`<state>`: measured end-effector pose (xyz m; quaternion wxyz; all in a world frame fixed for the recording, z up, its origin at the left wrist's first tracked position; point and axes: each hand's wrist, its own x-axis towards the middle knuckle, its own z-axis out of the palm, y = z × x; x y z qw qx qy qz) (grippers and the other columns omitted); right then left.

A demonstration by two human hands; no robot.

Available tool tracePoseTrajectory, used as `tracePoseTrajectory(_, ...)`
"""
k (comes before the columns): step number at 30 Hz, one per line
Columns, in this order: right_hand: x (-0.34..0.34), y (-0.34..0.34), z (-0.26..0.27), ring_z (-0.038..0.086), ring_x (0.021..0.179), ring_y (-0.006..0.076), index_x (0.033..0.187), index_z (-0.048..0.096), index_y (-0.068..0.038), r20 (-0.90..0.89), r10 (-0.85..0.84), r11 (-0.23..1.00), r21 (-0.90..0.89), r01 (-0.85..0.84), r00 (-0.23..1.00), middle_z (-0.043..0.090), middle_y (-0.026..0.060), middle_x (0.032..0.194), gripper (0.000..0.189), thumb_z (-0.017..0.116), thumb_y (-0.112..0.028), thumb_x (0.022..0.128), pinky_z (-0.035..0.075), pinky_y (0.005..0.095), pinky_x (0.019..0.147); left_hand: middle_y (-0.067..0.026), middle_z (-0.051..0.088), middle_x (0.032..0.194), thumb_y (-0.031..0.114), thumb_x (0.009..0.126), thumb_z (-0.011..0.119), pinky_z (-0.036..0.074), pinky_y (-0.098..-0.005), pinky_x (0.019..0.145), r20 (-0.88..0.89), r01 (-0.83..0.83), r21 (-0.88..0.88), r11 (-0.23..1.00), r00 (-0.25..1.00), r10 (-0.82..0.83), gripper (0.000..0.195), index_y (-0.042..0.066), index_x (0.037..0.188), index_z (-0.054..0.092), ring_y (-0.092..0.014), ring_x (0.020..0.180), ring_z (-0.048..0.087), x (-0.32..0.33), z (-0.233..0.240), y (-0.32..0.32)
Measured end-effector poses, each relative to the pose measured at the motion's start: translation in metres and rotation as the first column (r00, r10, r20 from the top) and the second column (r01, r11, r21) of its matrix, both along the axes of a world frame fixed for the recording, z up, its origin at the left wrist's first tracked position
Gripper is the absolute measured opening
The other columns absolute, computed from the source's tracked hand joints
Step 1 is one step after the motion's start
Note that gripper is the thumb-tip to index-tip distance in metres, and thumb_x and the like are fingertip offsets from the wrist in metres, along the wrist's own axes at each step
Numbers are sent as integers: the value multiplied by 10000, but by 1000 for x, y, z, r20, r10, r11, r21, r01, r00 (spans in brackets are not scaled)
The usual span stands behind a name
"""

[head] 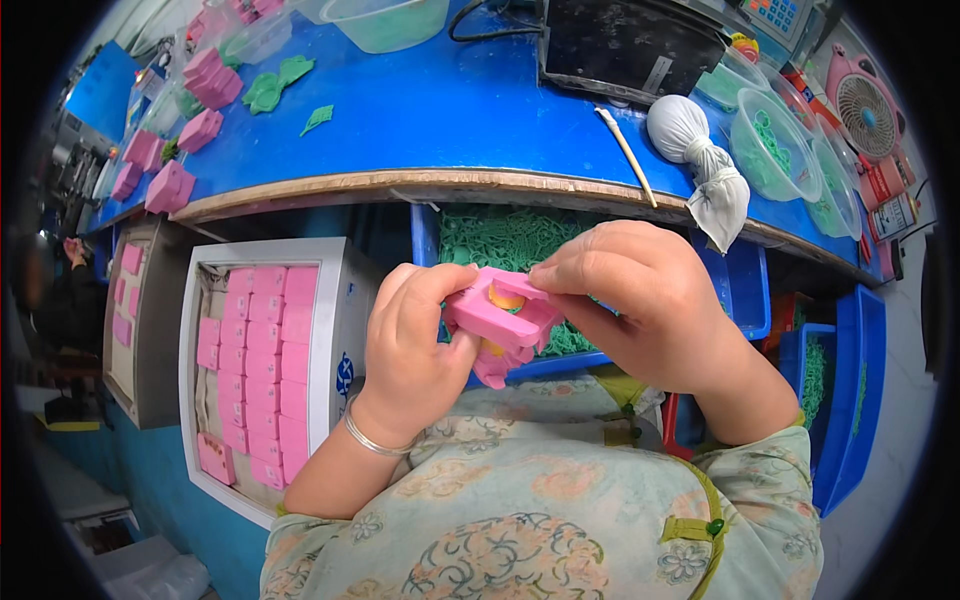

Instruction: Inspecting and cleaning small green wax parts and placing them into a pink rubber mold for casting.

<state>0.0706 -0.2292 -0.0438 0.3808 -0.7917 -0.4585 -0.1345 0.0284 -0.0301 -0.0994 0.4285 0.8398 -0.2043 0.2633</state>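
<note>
Both hands hold a pink block, seemingly a flexible rubber mould [487,311], in front of my torso. My left hand [420,337] grips its left side, with the thumb below and fingers on top. The fingertips of my right hand [637,300] pinch a raised pink flap at its right edge. Between the parted pink layers a yellow piece shows, and more yellow is visible lower down. Beneath the hands, a blue bin [425,236] holds tangled green, lace-like strands [495,236], probably wax. The far side of the block is hidden by my fingers.
A white-framed box [337,300] of pink blocks stands at the left. On the blue worktop [450,112] lie more pink blocks [214,79], green pieces [262,91], a wooden-handled tool [628,157] and a tied white cloth pouch [697,150]. Plastic bowls [776,146], a pink fan [864,105] and blue bins [851,397] are rightward.
</note>
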Motion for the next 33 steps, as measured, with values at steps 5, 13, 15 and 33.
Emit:
tracePoseTrajectory(5,-7,-2,1,568,731,259,854,584,-36,61,4,998,-55,-1,998,602,85,787,220,665,-42,649,437,356,652,-98,535,798,-88,564,597,422,-357,641,-18,52,164,985,999,-50,536,60,1078,561,-273,711,495,-1,13,1)
tracePoseTrajectory(13,-20,14,-17,462,716,246,809,534,-18,286,-107,968,-188,165,952,476,87,745,345,631,-306,647,364,356,655,-113,488,760,-71,575,563,417,-374,639,-197,162,183,970,972,-125,430,40,991,579,-298,703,489,-2,19,-6)
tracePoseTrajectory(15,-19,17,-29,450,693,252,720,506,-44,265,-186,976,-63,209,946,451,80,713,289,632,-294,646,364,355,643,-126,489,765,-59,581,567,422,-373,645,-288,238,101,966,936,-201,358,22,930,563,-313,717,496,-4,20,-9)
tracePoseTrajectory(33,-6,24,-40,493,662,57,812,565,-3,-776,220,852,448,272,591,574,34,786,365,589,-364,860,413,241,555,-21,580,894,-13,715,715,472,-227,704,-624,12,-679,734,517,-586,316,-2,980,542,-73,791,561,-6,24,-13)
